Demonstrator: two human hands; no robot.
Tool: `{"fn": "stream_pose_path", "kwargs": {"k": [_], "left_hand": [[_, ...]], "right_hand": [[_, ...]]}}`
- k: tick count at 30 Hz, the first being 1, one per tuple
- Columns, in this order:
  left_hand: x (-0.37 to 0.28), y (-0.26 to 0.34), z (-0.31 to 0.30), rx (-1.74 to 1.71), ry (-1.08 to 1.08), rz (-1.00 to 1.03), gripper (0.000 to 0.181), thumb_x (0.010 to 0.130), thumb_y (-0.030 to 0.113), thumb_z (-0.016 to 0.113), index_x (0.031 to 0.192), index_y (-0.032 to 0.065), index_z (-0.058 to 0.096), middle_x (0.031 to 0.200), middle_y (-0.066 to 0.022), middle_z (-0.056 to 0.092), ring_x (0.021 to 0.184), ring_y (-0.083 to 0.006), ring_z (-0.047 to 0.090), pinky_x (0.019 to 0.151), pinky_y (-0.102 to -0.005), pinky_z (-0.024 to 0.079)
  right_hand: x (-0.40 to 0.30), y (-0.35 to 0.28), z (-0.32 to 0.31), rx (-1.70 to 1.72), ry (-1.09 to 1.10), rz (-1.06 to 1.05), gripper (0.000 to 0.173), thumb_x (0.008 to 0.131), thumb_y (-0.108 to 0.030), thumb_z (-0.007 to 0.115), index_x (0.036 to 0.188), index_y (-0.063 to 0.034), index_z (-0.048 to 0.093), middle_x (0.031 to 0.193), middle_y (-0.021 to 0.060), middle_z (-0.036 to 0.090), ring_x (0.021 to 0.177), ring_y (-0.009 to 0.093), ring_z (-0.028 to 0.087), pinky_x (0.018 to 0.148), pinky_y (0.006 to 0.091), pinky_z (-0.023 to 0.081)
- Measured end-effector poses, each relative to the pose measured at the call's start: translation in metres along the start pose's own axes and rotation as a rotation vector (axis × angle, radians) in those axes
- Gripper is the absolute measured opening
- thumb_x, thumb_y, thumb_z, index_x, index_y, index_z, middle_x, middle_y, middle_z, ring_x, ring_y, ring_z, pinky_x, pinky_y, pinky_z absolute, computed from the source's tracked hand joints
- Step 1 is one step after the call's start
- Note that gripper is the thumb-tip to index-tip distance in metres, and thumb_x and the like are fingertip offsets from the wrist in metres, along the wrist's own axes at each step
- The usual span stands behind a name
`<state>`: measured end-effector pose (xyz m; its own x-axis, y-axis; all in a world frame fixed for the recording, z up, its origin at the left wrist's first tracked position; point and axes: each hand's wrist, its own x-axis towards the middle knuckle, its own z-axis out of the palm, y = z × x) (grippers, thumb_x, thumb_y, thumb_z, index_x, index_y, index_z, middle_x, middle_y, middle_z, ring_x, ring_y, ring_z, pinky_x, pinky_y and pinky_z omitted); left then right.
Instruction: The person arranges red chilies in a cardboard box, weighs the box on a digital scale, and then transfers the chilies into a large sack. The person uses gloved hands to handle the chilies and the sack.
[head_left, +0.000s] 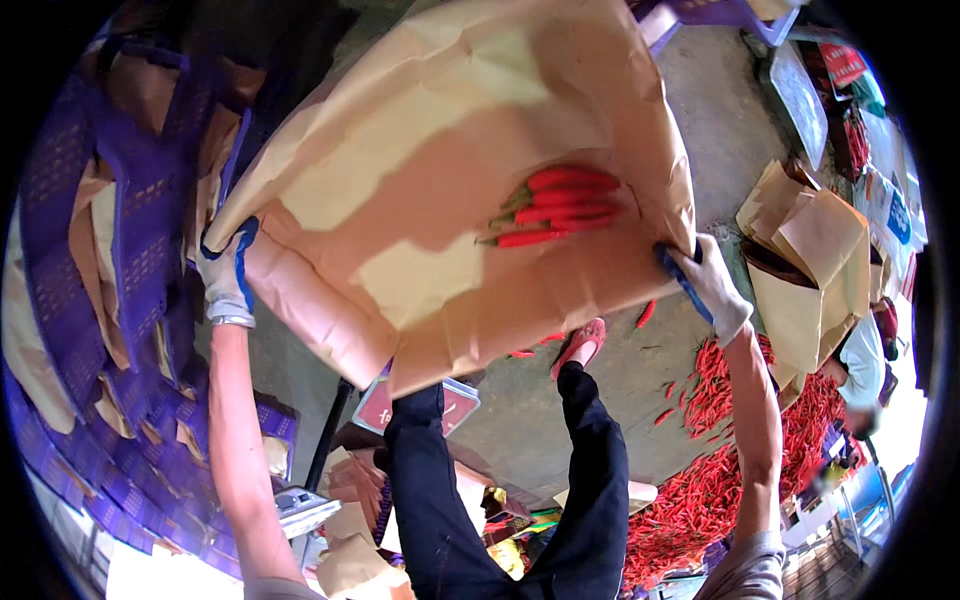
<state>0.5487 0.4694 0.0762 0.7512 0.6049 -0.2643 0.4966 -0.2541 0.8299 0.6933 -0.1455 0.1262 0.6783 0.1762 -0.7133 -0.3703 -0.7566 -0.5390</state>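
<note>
Brown kraft paper (450, 157), creased and shaped like an open box, fills the middle of the view. My left hand (227, 276), in a white glove with blue coating, grips its left edge. My right hand (712, 289), gloved the same way, grips the right edge. A small bunch of red chilli peppers (570, 199) with green stems lies inside the paper, towards the right. A sliver of purple shows under the front corner; whether a crate supports the paper is hidden. Below it, a red-topped stool or scale (457, 405) shows partly beside my leg.
Stacked purple plastic crates (139, 225) with paper linings stand at left. A large heap of red chillies (690, 517) covers the floor at lower right. Folded brown paper (810, 262) stands beyond my right hand. Loose chillies (645, 313) lie near my foot. A person (862, 360) is at far right.
</note>
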Motion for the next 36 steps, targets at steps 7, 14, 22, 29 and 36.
{"fn": "stream_pose_path", "kwargs": {"k": [7,14,22,29,36], "left_hand": [[-0.114,0.166,0.003,-0.043,-0.045,-0.002,0.055,0.092,0.002,0.058,0.141,-0.0046,0.035,0.143,-0.0145,0.043,0.126,-0.0222,0.047,0.104,-0.033,0.042],[-0.304,0.295,0.028,-0.103,-0.753,-0.849,0.051,0.098,0.042,0.048,0.092,-0.0059,0.065,0.079,-0.0178,0.07,0.061,-0.0239,0.069,0.06,-0.033,0.057],[-0.407,0.299,0.149,-0.107,-0.764,-0.821,0.042,0.094,0.042,0.057,0.117,0.0065,0.057,0.097,-0.0068,0.065,0.086,-0.025,0.066,0.071,-0.0433,0.059],[-0.476,0.318,0.25,-0.097,-0.642,-0.505,0.021,0.084,0.016,0.07,0.1,0.0017,0.064,0.092,-0.0035,0.063,0.081,-0.0168,0.061,0.073,-0.0328,0.051],[-0.596,0.399,0.366,-0.109,-0.809,-0.38,0.01,0.079,0.012,0.067,0.082,0.0061,0.06,0.081,-0.0053,0.06,0.072,-0.0191,0.061,0.067,-0.0347,0.051]], "right_hand": [[-0.137,0.022,-0.021,0.197,-0.06,0.193,0.03,0.08,-0.025,0.066,0.087,0.004,0.065,0.067,0.0018,0.059,0.065,0.009,0.052,0.06,0.0316,0.046],[-0.28,0.066,-0.023,0.396,0.135,0.374,0.038,0.076,-0.035,0.065,0.092,-0.0001,0.067,0.079,0.0178,0.068,0.075,0.028,0.067,0.07,0.0393,0.05],[-0.407,0.053,0.036,0.648,0.552,0.557,0.034,0.08,-0.037,0.062,0.08,-0.0029,0.063,0.075,0.0191,0.065,0.069,0.035,0.063,0.064,0.043,0.047],[-0.478,0.101,0.024,0.916,0.653,0.607,0.05,0.081,-0.049,0.063,0.067,-0.0005,0.062,0.059,0.0185,0.059,0.055,0.034,0.059,0.056,0.045,0.042],[-0.548,0.212,-0.014,1.345,0.64,0.431,0.047,0.082,-0.045,0.069,0.088,0.0014,0.065,0.074,0.0083,0.064,0.067,0.016,0.057,0.062,0.0339,0.046]]}}
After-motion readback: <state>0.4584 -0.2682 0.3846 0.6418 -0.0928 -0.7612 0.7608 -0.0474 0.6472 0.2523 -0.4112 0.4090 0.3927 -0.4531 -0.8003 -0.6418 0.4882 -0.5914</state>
